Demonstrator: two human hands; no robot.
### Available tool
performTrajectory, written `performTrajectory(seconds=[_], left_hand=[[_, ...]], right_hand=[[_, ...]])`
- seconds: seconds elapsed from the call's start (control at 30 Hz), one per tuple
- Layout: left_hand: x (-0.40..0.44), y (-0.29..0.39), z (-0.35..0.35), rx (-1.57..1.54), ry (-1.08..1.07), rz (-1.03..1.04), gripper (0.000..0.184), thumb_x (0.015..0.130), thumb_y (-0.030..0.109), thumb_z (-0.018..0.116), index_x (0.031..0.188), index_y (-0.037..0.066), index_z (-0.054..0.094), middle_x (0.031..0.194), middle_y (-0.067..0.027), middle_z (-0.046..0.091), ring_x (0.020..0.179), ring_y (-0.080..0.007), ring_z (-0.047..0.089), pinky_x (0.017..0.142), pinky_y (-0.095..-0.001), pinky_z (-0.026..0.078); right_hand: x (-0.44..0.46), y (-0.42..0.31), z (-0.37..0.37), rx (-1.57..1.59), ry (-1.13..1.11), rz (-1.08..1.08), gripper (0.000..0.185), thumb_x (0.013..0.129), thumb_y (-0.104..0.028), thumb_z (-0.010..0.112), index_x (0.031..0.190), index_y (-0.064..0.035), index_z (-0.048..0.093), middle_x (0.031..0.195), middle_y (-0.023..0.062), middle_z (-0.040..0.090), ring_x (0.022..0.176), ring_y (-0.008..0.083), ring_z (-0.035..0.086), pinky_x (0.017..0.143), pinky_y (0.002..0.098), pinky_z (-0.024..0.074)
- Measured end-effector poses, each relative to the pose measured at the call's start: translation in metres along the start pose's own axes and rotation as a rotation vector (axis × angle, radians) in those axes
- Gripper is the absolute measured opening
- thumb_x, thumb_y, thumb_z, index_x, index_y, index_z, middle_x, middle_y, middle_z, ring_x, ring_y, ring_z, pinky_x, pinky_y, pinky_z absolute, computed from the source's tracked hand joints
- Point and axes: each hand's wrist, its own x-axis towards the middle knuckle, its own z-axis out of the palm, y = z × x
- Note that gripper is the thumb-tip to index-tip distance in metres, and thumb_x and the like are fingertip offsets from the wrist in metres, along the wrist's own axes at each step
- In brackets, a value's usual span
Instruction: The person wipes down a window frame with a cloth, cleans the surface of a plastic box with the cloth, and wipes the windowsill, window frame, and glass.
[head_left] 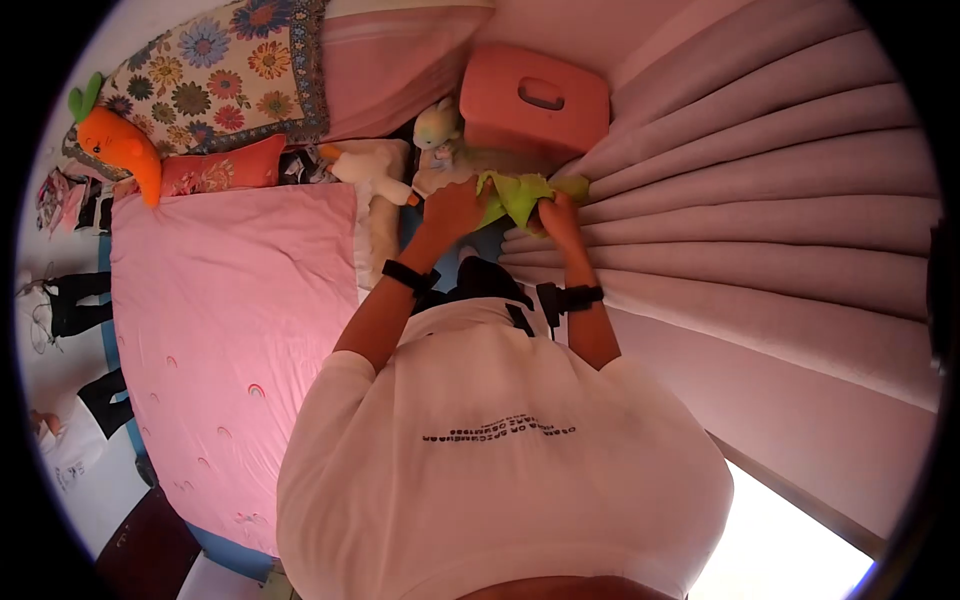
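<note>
Holds crumpled green cloth [518,198] between left hand [453,212] and right hand [560,220], with closed grip in each, at far centre, between pink bedspread [240,300] on left and curtain [760,262] on right. Could snag curtain if swung right, or knock white plush toy [368,172] if swung left.

Crumpled, matt and soft-looking, that's the green cloth [520,196], while the pink box [535,118] shows smooth plastic with only a faint sheen! Matt fabric ripples down the curtain [770,215], the bedspread [235,290] is thin, lightly wrinkled cloth, and the floral cushion [205,85] looks coarsely woven.
</note>
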Motion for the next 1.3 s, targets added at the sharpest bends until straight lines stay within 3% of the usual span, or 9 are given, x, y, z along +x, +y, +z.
performTrajectory(seconds=[0.27, 0.33, 0.47, 0.57, 0.63, 0.73, 1.0, 1.13, 1.3], left_hand=[[0.061, -0.005, -0.035, -0.154, -0.152, -0.083, 0.046, 0.103, 0.047, 0.046, 0.121, 0.009, 0.065, 0.08, -0.0185, 0.071, 0.075, -0.0366, 0.071, 0.069, -0.0449, 0.057], [0.07, 0.023, -0.082, -0.622, -0.318, 0.127, 0.037, 0.099, 0.03, 0.061, 0.132, 0.013, 0.061, 0.087, -0.013, 0.072, 0.084, -0.0218, 0.071, 0.075, -0.0385, 0.055], [0.056, 0.103, -0.208, -1.095, -0.224, 0.578, 0.042, 0.09, 0.01, 0.068, 0.13, 0.0, 0.06, 0.108, -0.0144, 0.072, 0.096, -0.0232, 0.069, 0.086, -0.0317, 0.051], [0.064, 0.14, -0.234, -1.544, -0.077, 0.874, 0.051, 0.082, 0.003, 0.071, 0.132, 0.008, 0.061, 0.113, -0.0237, 0.069, 0.096, -0.0415, 0.07, 0.086, -0.0473, 0.06], [0.063, 0.142, -0.255, -1.502, -0.062, 0.902, 0.067, 0.081, -0.01, 0.061, 0.138, 0.027, 0.058, 0.121, -0.0094, 0.069, 0.108, -0.0377, 0.067, 0.089, -0.0467, 0.058], [0.091, 0.171, -0.268, -1.321, 0.124, 0.861, 0.051, 0.075, -0.01, 0.063, 0.115, 0.022, 0.068, 0.102, -0.0004, 0.071, 0.1, -0.024, 0.069, 0.08, -0.0366, 0.057], [0.129, 0.177, -0.246, -1.368, 0.231, 0.724, 0.04, 0.076, -0.006, 0.066, 0.107, 0.018, 0.069, 0.09, -0.0002, 0.066, 0.085, -0.0222, 0.064, 0.07, -0.0341, 0.051], [0.141, 0.157, -0.246, -1.368, 0.259, 0.722, 0.034, 0.076, -0.003, 0.068, 0.104, 0.016, 0.069, 0.084, -0.0002, 0.063, 0.078, -0.0213, 0.061, 0.064, -0.0328, 0.048], [0.147, 0.129, -0.245, -1.414, 0.295, 0.756, 0.028, 0.076, -0.001, 0.07, 0.099, 0.014, 0.069, 0.076, -0.0001, 0.06, 0.069, -0.0202, 0.058, 0.058, -0.0313, 0.045]], right_hand=[[0.182, 0.005, 0.039, 0.006, 0.445, -0.158, 0.017, 0.094, -0.012, 0.047, 0.105, -0.0003, 0.052, 0.083, 0.0145, 0.057, 0.074, 0.0322, 0.058, 0.068, 0.0407, 0.0465], [0.209, -0.008, 0.034, -0.196, 0.486, -0.25, 0.015, 0.094, -0.01, 0.047, 0.108, -0.0039, 0.048, 0.084, 0.0159, 0.054, 0.072, 0.0349, 0.055, 0.068, 0.0426, 0.0463], [0.255, -0.019, 0.035, -0.193, 0.281, -0.328, 0.023, 0.09, -0.006, 0.054, 0.111, -0.0038, 0.046, 0.096, 0.0216, 0.056, 0.088, 0.0439, 0.054, 0.082, 0.0459, 0.0461], [0.279, -0.039, 0.049, -0.306, -0.002, -0.768, 0.029, 0.09, -0.017, 0.064, 0.113, -0.0037, 0.051, 0.102, 0.022, 0.06, 0.1, 0.0442, 0.056, 0.085, 0.0507, 0.0457], [0.284, -0.061, 0.058, -0.477, -0.091, -1.024, 0.037, 0.088, -0.027, 0.069, 0.116, -0.0054, 0.057, 0.109, 0.0197, 0.061, 0.104, 0.0415, 0.057, 0.089, 0.0527, 0.0443], [0.32, -0.072, 0.076, -0.598, -0.091, -1.279, 0.045, 0.084, -0.034, 0.07, 0.119, -0.0085, 0.061, 0.114, 0.0166, 0.063, 0.108, 0.0396, 0.058, 0.094, 0.0526, 0.0432], [0.387, -0.087, 0.073, -0.807, 0.23, -1.214, 0.042, 0.087, -0.029, 0.067, 0.12, -0.0041, 0.062, 0.118, 0.0199, 0.057, 0.106, 0.0364, 0.054, 0.095, 0.0494, 0.0433], [0.398, -0.055, 0.043, -0.843, 0.291, -0.434, 0.055, 0.096, -0.035, 0.048, 0.145, -0.0129, 0.043, 0.148, 0.0246, 0.042, 0.133, 0.0449, 0.042, 0.103, 0.0648, 0.0367], [0.35, -0.023, 0.052, -1.052, 0.401, -0.564, 0.055, 0.096, -0.036, 0.05, 0.145, -0.0126, 0.043, 0.139, 0.0234, 0.047, 0.128, 0.0444, 0.045, 0.1, 0.0676, 0.0357]])
